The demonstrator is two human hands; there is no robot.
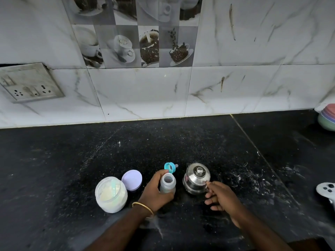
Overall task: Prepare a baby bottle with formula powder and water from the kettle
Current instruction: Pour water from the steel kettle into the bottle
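Observation:
An open, frosted baby bottle stands upright on the black counter, and my left hand is wrapped around it. Just behind it lies the bottle's teal cap with its teat, on its side. To the right stands a small steel kettle with its lid on. My right hand reaches its near right side, thumb and forefinger at the handle, which the hand hides. At the left sits an open clear jar of pale formula powder, with a scoop-like shape inside. Its lilac lid leans behind it.
The black stone counter runs back to a marble-tiled wall. A switch and socket plate is on the wall at the left. Stacked coloured bowls sit at the far right, and a white button device lies at the right edge.

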